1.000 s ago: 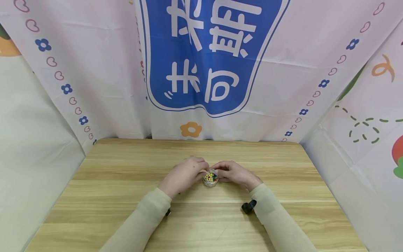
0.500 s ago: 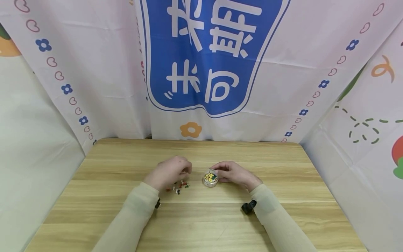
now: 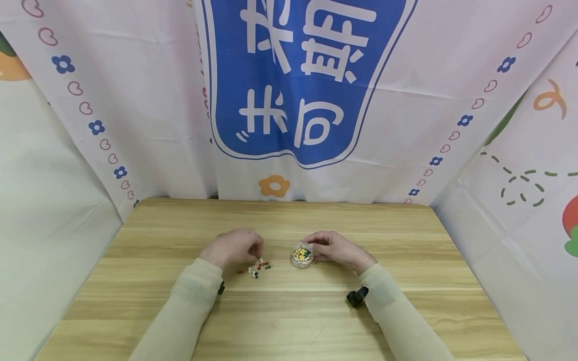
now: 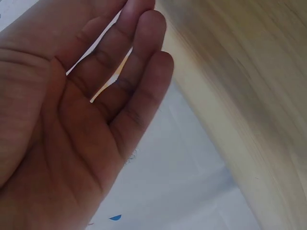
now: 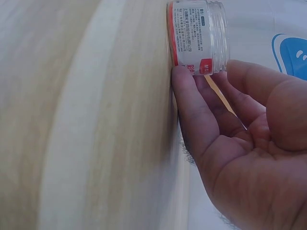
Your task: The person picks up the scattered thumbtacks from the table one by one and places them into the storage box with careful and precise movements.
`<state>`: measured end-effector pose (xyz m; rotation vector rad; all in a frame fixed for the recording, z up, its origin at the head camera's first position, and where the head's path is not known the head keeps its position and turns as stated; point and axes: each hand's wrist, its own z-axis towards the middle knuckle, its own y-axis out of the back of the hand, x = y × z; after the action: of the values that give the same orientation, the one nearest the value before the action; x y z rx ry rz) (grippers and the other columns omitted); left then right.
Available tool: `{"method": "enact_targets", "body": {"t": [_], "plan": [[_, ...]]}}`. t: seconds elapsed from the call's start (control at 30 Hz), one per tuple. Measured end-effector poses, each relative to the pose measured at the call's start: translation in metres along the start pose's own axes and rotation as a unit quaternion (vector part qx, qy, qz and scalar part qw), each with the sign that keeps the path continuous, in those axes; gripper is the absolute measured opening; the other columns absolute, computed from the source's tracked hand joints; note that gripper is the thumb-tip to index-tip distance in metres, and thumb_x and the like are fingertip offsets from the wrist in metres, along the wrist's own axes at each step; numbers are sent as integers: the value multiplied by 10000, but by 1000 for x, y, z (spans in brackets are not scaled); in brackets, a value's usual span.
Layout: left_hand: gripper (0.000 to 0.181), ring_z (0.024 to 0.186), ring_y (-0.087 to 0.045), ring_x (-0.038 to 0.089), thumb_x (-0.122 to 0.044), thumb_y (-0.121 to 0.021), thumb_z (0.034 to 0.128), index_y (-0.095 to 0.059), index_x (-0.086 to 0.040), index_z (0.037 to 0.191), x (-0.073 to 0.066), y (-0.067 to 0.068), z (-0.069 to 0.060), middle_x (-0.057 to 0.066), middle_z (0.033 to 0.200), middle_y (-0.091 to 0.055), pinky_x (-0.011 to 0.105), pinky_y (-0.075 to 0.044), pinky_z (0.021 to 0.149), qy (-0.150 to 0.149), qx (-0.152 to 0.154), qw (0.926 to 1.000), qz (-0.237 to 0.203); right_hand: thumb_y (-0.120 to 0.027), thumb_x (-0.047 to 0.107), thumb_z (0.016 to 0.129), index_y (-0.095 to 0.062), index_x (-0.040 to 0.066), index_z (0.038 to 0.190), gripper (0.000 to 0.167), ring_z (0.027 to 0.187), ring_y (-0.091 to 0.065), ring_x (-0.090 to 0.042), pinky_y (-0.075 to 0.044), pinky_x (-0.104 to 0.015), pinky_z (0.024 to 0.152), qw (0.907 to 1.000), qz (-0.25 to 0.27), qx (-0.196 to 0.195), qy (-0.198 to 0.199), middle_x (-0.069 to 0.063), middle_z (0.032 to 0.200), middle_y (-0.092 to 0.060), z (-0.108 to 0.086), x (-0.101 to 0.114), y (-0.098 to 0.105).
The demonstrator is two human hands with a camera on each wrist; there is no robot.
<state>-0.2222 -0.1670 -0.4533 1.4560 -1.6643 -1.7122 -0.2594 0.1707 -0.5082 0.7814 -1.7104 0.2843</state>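
A clear round jar (image 3: 302, 256) stands on the table with yellow, green and other coloured push pins (image 3: 300, 253) inside. My right hand (image 3: 338, 249) holds its side; in the right wrist view the thumb and fingers touch the labelled jar (image 5: 196, 38) near its rim and base. Left of the jar, several loose push pins (image 3: 255, 274) lie in red, white, green and dark colours. My left hand (image 3: 235, 247) reaches down at their far side, fingertips by a white pin. In the left wrist view its fingers (image 4: 144, 96) are loosely bent; the thumb and index tips are hidden.
The wood-grain table (image 3: 289, 321) has a white printed cloth (image 3: 171, 100) hanging behind it and at both sides. A black device (image 3: 356, 297) is on the right wrist.
My left hand has moved left from the jar's mouth to the loose push pins, uncovering them. My right hand and the jar have stayed in place.
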Motion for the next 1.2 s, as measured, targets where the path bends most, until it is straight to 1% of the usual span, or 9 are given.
{"method": "enact_targets", "body": {"t": [0.17, 0.27, 0.37, 0.53, 0.7, 0.8, 0.97, 1.1, 1.2], "plan": [[199, 862, -645, 124, 31, -875, 1000, -807, -152, 968, 0, -1, -2, -29, 927, -738, 325, -573, 793, 359, 97, 9992, -171, -603, 64, 1211, -703, -18, 1553, 366, 1361, -752, -243, -665, -370, 1148, 10000, 33, -37, -63, -261, 1596, -684, 0, 1, -1], [210, 870, -648, 127, 42, -855, 1011, -808, -155, 955, 2, -2, -1, -39, 936, -747, 337, -586, 809, 363, 25, 9993, -133, -605, 56, 1207, -711, -3, 1551, 364, 1355, -752, -240, -666, -362, 1143, 9999, 59, -79, -137, -251, 1596, -688, 0, 2, -2], [224, 872, -640, 118, 19, -852, 1025, -795, -172, 922, 3, -3, 2, -55, 938, -754, 342, -596, 822, 202, -169, 9996, 63, -607, 57, 1208, -713, -1, 1549, 361, 1359, -750, -243, -665, -366, 1147, 9998, 52, -88, -150, -247, 1598, -688, 0, 2, -2], [201, 873, -635, 89, -53, -863, 1045, -782, -179, 911, -1, -4, 9, -62, 940, -766, 345, -619, 857, -209, -538, 9973, 448, -611, 72, 1213, -705, -24, 1547, 360, 1375, -750, -252, -662, -385, 1158, 10000, 12, -50, -61, -262, 1596, -686, 0, 2, -2], [171, 877, -633, 78, -110, -859, 1070, -779, -190, 942, -9, -7, 15, -78, 954, -757, 350, -625, 870, -351, -748, 9942, 683, -614, 83, 1215, -700, -25, 1554, 366, 1369, -749, -247, -661, -381, 1159, 10000, 17, -39, -52, -264, 1599, -684, 0, 3, -2], [131, 873, -642, 76, -140, -855, 1082, -793, -191, 979, -15, -12, 19, -86, 963, -755, 344, -626, 846, -429, -853, 9926, 746, -613, 88, 1218, -696, -23, 1562, 370, 1364, -750, -238, -661, -375, 1156, 10000, 9, -36, -47, -263, 1596, -685, -1, 3, -2], [84, 844, -649, 70, -144, -835, 1101, -814, -183, 1029, -26, -18, 24, -65, 991, -756, 319, -625, 803, -666, -1025, 9899, 712, -619, 94, 1219, -694, -26, 1562, 371, 1362, -756, -237, -665, -375, 1150, 10000, 21, -6, 10, -261, 1592, -691, -1, 2, -1], [75, 874, -682, 93, -146, -845, 1097, -817, -180, 1036, -36, -22, 27, -47, 1022, -779, 328, -640, 830, -853, -1272, 9851, 781, -620, 90, 1217, -705, -7, 1558, 365, 1367, -755, -240, -664, -371, 1150, 10000, 58, -24, -17, -250, 1610, -688, 1, 0, 0], [38, 952, -733, 137, -138, -859, 1085, -840, -167, 1068, -44, -26, 29, -29, 1060, -815, 365, -663, 886, -998, -1477, 9804, 838, -616, 92, 1218, -703, -2, 1563, 368, 1373, -752, -240, -663, -369, 1152, 10000, 86, -22, -31, -249, 1622, -683, 1, 0, 0]]}}
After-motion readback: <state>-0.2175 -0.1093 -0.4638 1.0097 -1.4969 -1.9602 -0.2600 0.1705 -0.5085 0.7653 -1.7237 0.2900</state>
